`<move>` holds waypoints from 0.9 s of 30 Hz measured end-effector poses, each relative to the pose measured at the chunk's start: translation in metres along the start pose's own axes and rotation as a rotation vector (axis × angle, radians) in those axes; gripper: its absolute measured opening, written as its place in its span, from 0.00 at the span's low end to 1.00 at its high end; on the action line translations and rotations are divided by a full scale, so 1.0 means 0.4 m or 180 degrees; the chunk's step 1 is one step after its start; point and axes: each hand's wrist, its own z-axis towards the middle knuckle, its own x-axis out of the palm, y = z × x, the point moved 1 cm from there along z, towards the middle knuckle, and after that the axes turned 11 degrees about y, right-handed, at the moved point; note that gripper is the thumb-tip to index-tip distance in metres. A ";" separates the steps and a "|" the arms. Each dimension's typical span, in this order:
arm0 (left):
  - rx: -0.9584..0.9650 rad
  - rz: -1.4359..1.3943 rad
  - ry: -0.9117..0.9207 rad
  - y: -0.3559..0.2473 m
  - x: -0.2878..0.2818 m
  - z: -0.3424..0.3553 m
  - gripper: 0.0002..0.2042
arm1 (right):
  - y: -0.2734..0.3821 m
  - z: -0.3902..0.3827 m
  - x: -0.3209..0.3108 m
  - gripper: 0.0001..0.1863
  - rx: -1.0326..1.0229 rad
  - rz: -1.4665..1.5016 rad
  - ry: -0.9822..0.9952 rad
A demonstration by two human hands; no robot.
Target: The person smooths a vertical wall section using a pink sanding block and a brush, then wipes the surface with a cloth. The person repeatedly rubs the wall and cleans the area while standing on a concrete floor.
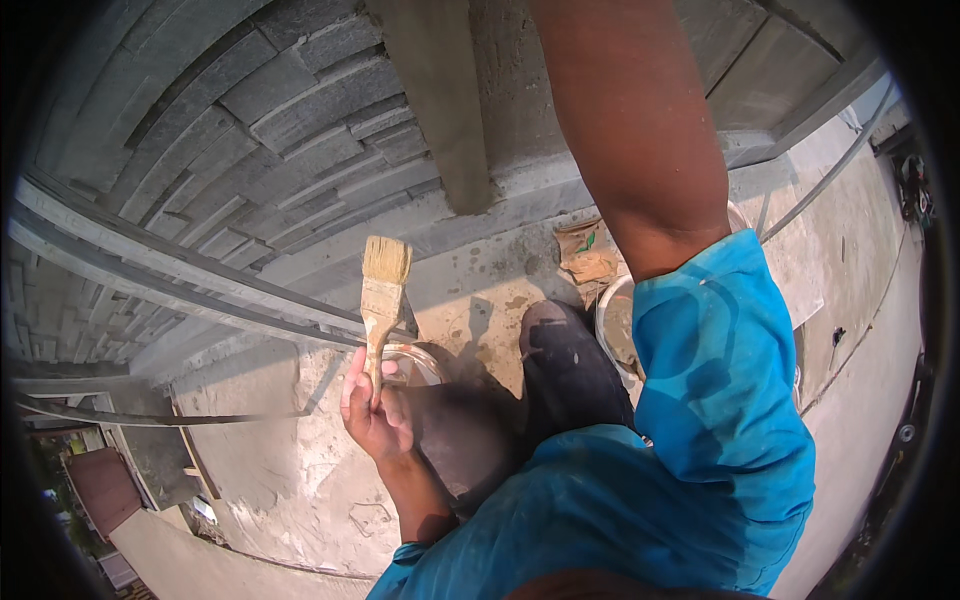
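Note:
My left hand (pixel 378 415) is closed round the handle of a flat paintbrush (pixel 383 290). The brush stands upright, its pale, stiff-looking bristles at the top and its handle smeared with whitish material. Just behind that hand shows the rim of a white bucket (pixel 418 360), partly covered by the hand and my knee. My bare right arm (pixel 640 120) reaches far up along the grey wall and runs out at the upper edge, so the right hand is out of sight. Beneath this arm is a second bucket (pixel 610 315) with greyish contents, half covered by my blue sleeve.
Ahead rises a wall with grey stacked-stone cladding (pixel 300 95) and a smooth, damp-looking cement strip (pixel 440 110). Curved metal bars (pixel 190 280) cross on the left. A torn brown paper bag (pixel 587 252) lies at the wall's foot. A thin pole (pixel 835 170) slants at right.

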 end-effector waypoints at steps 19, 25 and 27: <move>-0.0830 0.0305 0.0475 -0.007 0.026 0.010 0.18 | -0.054 -0.383 -0.292 0.21 0.2078 0.3468 0.1356; -0.0683 0.0085 0.0293 0.001 0.006 0.006 0.21 | -0.151 -0.365 -0.188 0.19 0.1912 0.3265 0.1760; -0.0644 0.0117 0.0316 0.003 0.011 0.006 0.20 | -0.144 -0.345 -0.171 0.17 0.1743 0.3142 0.1796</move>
